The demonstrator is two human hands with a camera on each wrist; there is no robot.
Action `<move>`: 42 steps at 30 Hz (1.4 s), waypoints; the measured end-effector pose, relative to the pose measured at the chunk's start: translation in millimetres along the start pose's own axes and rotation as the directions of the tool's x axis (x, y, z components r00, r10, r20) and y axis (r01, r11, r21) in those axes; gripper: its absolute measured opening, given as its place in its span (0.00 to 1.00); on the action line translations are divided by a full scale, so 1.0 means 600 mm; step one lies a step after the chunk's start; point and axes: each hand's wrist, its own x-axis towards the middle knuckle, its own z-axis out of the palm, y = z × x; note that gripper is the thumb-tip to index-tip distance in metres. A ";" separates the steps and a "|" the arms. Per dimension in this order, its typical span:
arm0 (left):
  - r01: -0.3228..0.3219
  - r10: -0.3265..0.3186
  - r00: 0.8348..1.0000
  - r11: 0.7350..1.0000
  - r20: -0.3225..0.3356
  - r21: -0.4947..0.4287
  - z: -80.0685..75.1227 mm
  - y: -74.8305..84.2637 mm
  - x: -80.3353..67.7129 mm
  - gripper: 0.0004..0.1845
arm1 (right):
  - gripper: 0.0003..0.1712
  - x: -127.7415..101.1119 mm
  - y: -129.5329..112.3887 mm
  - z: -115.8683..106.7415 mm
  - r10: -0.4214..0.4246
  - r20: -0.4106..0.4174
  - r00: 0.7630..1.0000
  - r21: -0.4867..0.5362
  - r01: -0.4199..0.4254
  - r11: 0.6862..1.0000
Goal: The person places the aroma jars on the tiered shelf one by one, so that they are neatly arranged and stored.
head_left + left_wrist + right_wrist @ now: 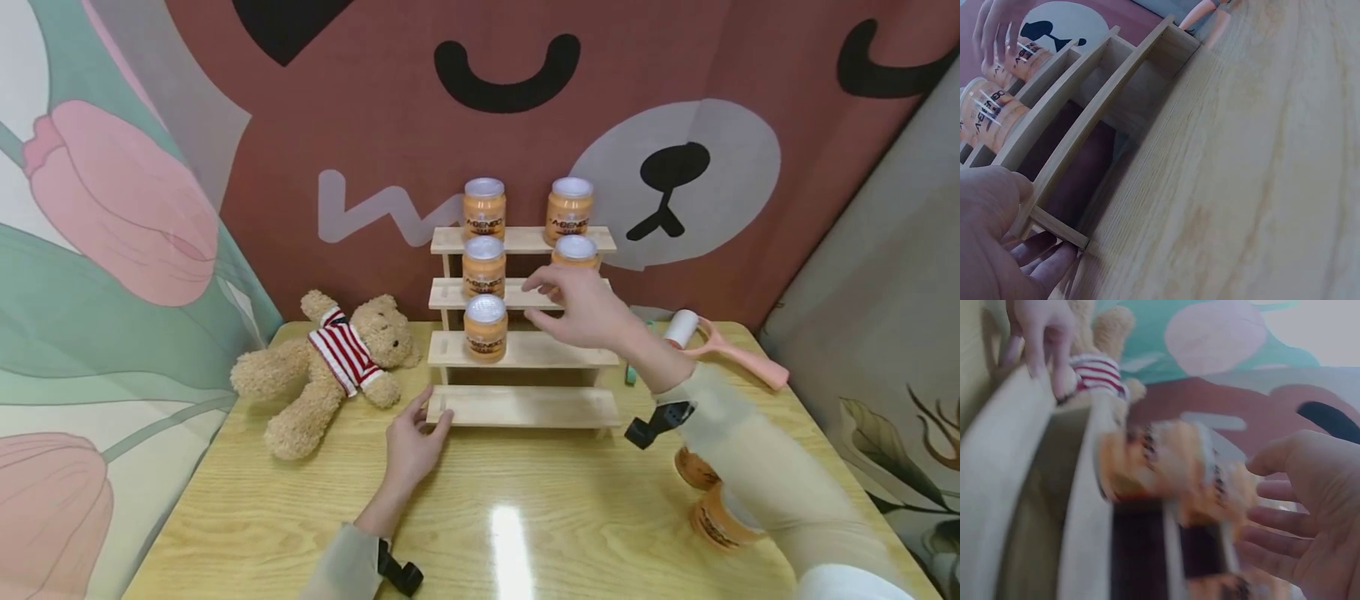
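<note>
On the wooden bench (247,508) in front of me stands a stepped wooden rack (525,406) with four tiers, set against a bear-face backdrop. My left hand (415,435) rests at the left end of the lowest step, fingers fairly straight against the wood and the thumb lying along the front edge; the left wrist view shows the fingertips (1047,265) tucked under that corner. My right hand (581,307) hangs relaxed, fingers spread, holding nothing, just in front of the right-hand jar (576,250) on the second tier from the top. From the head view I cannot tell whether the fingers touch it; the right wrist view is too blurred to settle it.

Five orange jars with silver lids sit on the rack. Two stand on the top tier, left (483,207) and right (568,208). On the tier below, one stands at the left (483,265), with the right-hand jar beside it. A single jar (486,327) stands at the left of the third tier. The bottom step is bare.

A teddy bear (330,367) in a red-striped shirt lies on the bench left of the rack. A pink-handled lint roller (716,342) lies to the right. Two more orange jars (712,504) sit near the bench's right edge, partly hidden by my right sleeve.
</note>
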 end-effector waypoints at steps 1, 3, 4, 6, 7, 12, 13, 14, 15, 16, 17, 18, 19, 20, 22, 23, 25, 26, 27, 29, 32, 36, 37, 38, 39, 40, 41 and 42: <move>0.002 -0.002 1.000 1.000 0.000 -0.001 0.000 -0.001 0.000 0.30 | 0.16 -0.005 0.004 -0.013 -0.003 0.000 1.000 -0.010 0.003 1.000; 0.002 -0.002 1.000 1.000 -0.005 -0.001 -0.003 -0.001 0.001 0.30 | 0.13 -0.017 0.011 -0.038 0.002 0.000 1.000 -0.013 -0.002 1.000; 0.005 -0.005 1.000 1.000 -0.009 -0.006 -0.004 -0.001 0.002 0.30 | 0.12 -0.023 0.014 -0.049 0.004 0.000 1.000 -0.014 -0.004 1.000; 0.006 -0.006 1.000 1.000 -0.018 -0.012 -0.009 -0.001 0.001 0.30 | 0.10 -0.034 0.018 -0.065 0.022 0.001 1.000 -0.028 -0.022 0.999; 0.004 -0.004 1.000 1.000 -0.024 -0.014 -0.010 -0.002 0.002 0.30 | 0.09 -0.040 0.019 -0.071 0.035 0.003 0.999 -0.033 -0.035 0.999; -0.005 0.004 0.999 0.999 -0.039 -0.033 -0.011 -0.004 0.001 0.30 | 0.06 -0.077 0.028 -0.096 0.075 0.023 0.997 -0.102 -0.072 0.992; -0.008 0.007 0.999 0.999 -0.036 -0.033 -0.009 -0.005 0.001 0.30 | 0.06 -0.087 0.032 -0.100 0.079 0.030 0.996 -0.112 -0.075 0.991; -0.012 0.011 0.999 0.999 -0.032 -0.032 -0.008 -0.006 0.001 0.30 | 0.06 -0.097 0.037 -0.104 0.085 0.037 0.996 -0.123 -0.080 0.989; -0.016 0.015 1.000 0.999 -0.027 -0.030 -0.007 -0.006 0.002 0.30 | 0.06 -0.108 0.042 -0.107 0.095 0.043 0.995 -0.129 -0.089 0.988; -0.020 0.020 1.000 0.999 -0.022 -0.026 -0.006 -0.007 0.002 0.30 | 0.06 -0.119 0.047 -0.110 0.106 0.049 0.993 -0.139 -0.099 0.985; -0.025 0.025 1.000 0.999 -0.017 -0.019 -0.006 -0.008 0.003 0.30 | 0.06 -0.131 0.053 -0.111 0.117 0.056 0.992 -0.144 -0.108 0.984; -0.033 0.032 0.999 0.999 -0.012 -0.017 -0.005 -0.008 0.003 0.30 | 0.06 -0.142 0.059 -0.112 0.130 0.066 0.989 -0.145 -0.120 0.982; -0.039 0.039 0.999 0.999 -0.009 -0.012 -0.005 -0.009 0.004 0.31 | 0.06 -0.152 0.064 -0.111 0.147 0.076 0.986 -0.144 -0.135 0.980; -0.046 0.046 0.999 0.999 -0.006 -0.007 -0.006 -0.010 0.005 0.31 | 0.06 -0.163 0.070 -0.110 0.167 0.086 0.982 -0.143 -0.154 0.978; -0.063 0.063 0.998 0.998 0.002 0.009 -0.007 -0.010 0.007 0.31 | 0.07 -0.184 0.080 -0.107 0.197 0.101 0.975 -0.153 -0.181 0.972; -0.071 0.071 0.997 0.997 0.008 0.018 -0.007 -0.010 0.008 0.30 | 0.08 -0.194 0.085 -0.106 0.208 0.109 0.972 -0.157 -0.190 0.969; -0.082 0.081 0.996 0.996 0.023 0.034 -0.007 -0.009 0.009 0.29 | 0.10 -0.215 0.096 -0.104 0.218 0.128 0.968 -0.168 -0.195 0.966; -0.084 0.083 0.996 0.996 0.029 0.039 -0.007 -0.008 0.010 0.29 | 0.10 -0.226 0.102 -0.104 0.218 0.139 0.966 -0.167 -0.194 0.967; -0.083 0.082 0.996 0.996 0.034 0.042 -0.006 -0.008 0.010 0.28 | 0.11 -0.236 0.108 -0.104 0.218 0.154 0.964 -0.161 -0.193 0.968; -0.078 0.076 0.996 0.996 0.038 0.044 -0.005 -0.008 0.010 0.26 | 0.13 -0.258 0.120 -0.105 0.218 0.191 0.957 -0.136 -0.195 0.971; -0.066 0.065 0.997 0.997 0.031 0.036 -0.003 -0.009 0.009 0.26 | 0.16 -0.290 0.135 -0.102 0.212 0.228 0.950 -0.097 -0.194 0.976; -0.057 0.056 0.998 0.998 0.026 0.036 -0.004 -0.007 0.009 0.26 | 0.20 -0.329 0.151 -0.097 0.172 0.240 0.955 -0.096 -0.153 0.984; -0.054 0.053 0.998 0.998 0.027 0.038 -0.004 -0.007 0.010 0.26 | 0.21 -0.336 0.154 -0.097 0.170 0.246 0.954 -0.097 -0.150 0.984; -0.052 0.051 0.998 0.998 0.027 0.041 -0.004 -0.006 0.010 0.26 | 0.21 -0.342 0.157 -0.096 0.172 0.252 0.952 -0.091 -0.154 0.984; -0.049 0.048 0.999 0.998 0.027 0.040 -0.004 -0.006 0.010 0.26 | 0.22 -0.348 0.159 -0.095 0.179 0.260 0.949 -0.093 -0.160 0.983; -0.048 0.047 0.999 0.998 0.025 0.042 -0.005 -0.006 0.010 0.26 | 0.22 -0.352 0.162 -0.094 0.188 0.267 0.945 -0.095 -0.168 0.981; -0.046 0.046 0.999 0.998 0.023 0.042 -0.005 -0.006 0.011 0.26 | 0.22 -0.356 0.164 -0.093 0.199 0.283 0.938 -0.094 -0.179 0.979; -0.044 0.043 0.999 0.998 0.021 0.040 -0.005 -0.004 0.011 0.26 | 0.22 -0.359 0.166 -0.091 0.204 0.303 0.931 -0.083 -0.188 0.979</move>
